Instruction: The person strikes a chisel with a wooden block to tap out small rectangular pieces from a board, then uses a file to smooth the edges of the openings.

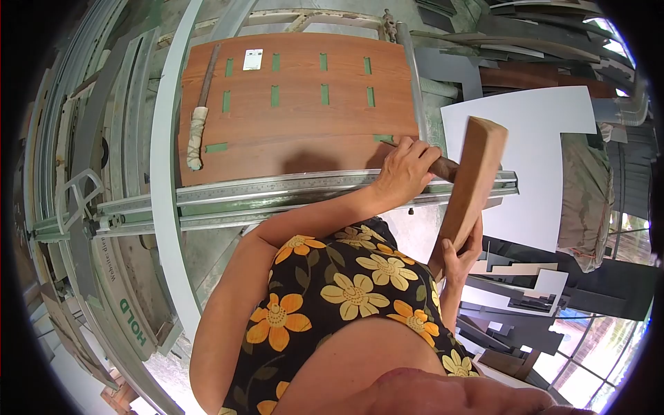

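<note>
My left hand (408, 169) is closed round a chisel (445, 168) with a dark wooden handle. The narrow end reaches a green-edged slot (382, 138) at the right front of the brown wood-grain board (297, 117). In my right hand (462, 250) is a thick, squared wooden mallet (474, 176), gripped at its lower end and slanting up. Its upper part overlaps the chisel handle's end in this view. Several more green slots run in rows across the board. Toward its left lies a long rod with a cloth-wrapped handle (197, 138).
A metal guide rail (277, 197) with a ruled scale crosses before the board. One white strip (166, 173) stands along the left, near stacked metal profiles (124, 277). On the right are a white sheet (519, 159) and dark offcuts (602, 283). A white label (253, 59) lies on the board.
</note>
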Demonstrator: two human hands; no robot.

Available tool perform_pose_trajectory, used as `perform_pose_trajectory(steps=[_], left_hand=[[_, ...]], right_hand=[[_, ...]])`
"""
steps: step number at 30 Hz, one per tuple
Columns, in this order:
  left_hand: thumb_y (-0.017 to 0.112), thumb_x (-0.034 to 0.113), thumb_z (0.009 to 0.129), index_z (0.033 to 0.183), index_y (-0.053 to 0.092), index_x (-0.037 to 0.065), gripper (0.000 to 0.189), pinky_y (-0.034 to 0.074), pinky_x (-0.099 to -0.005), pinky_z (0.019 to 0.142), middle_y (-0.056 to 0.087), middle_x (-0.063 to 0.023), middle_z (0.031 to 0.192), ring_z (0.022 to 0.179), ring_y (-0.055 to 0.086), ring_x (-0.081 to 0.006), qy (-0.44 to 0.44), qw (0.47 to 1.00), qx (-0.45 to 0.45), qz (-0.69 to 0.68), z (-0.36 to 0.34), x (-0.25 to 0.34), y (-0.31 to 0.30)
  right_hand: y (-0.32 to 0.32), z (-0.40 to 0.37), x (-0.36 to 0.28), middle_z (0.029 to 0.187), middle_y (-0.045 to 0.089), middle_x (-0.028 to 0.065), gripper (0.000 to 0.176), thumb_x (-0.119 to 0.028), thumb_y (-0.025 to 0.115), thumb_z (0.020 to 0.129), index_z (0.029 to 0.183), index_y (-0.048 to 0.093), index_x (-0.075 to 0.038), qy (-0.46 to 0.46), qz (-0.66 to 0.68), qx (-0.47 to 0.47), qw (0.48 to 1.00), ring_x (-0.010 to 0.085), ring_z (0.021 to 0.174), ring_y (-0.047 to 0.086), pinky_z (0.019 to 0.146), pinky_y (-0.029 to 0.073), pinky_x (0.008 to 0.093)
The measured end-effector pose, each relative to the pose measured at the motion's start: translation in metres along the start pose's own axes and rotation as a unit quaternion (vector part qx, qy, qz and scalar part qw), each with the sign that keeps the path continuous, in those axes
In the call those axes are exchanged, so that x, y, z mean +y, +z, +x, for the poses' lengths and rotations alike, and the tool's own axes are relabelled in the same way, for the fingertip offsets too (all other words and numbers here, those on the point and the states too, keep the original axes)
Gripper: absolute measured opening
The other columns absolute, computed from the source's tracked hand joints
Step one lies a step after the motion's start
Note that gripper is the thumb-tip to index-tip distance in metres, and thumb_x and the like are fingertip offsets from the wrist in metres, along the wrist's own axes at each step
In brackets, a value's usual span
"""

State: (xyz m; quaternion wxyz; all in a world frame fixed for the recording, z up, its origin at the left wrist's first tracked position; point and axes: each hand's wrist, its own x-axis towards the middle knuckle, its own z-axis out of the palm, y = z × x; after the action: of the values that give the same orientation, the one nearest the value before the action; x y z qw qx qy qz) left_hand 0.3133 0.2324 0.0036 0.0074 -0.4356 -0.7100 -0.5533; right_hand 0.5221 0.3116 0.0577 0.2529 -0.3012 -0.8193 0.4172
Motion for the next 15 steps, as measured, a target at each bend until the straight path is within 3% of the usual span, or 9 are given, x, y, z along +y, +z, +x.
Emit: perform_pose_trajectory(steps=[2,6,15], left_hand=[[0.079,0.008,0.069,0.116,0.059,0.011,0.052,0.049,-0.0411,0.085,0.058,-0.0078,0.107,0.103,0.053,-0.0301,0.000,1.000,-0.002,0.010,-0.001,0.001,-0.002],[0.080,0.009,0.069,0.116,0.060,0.012,0.051,0.049,-0.0408,0.085,0.058,-0.0070,0.107,0.103,0.053,-0.0298,-0.001,1.000,-0.010,0.023,-0.002,0.002,-0.005],[0.079,0.008,0.069,0.116,0.060,0.011,0.052,0.050,-0.0397,0.083,0.057,-0.0074,0.106,0.101,0.053,-0.0305,-0.001,1.000,0.022,0.020,-0.006,-0.002,-0.009]], right_hand=[[0.004,-0.006,-0.005,0.133,0.052,0.0181,0.094,-0.030,0.077,0.066,0.145,0.039,0.003,0.007,0.042,0.016,0.999,0.0262,0.120,0.053,0.102,0.042,0.0387],[0.003,-0.001,-0.006,0.132,0.053,0.0173,0.096,-0.036,0.077,0.069,0.146,0.037,0.005,0.033,-0.006,-0.030,0.999,0.0262,0.121,0.053,0.103,0.040,0.0388],[0.008,0.002,-0.015,0.131,0.053,0.0165,0.093,-0.027,0.075,0.068,0.146,0.036,0.005,0.012,0.072,-0.012,0.997,0.0247,0.119,0.054,0.101,0.042,0.0369]])
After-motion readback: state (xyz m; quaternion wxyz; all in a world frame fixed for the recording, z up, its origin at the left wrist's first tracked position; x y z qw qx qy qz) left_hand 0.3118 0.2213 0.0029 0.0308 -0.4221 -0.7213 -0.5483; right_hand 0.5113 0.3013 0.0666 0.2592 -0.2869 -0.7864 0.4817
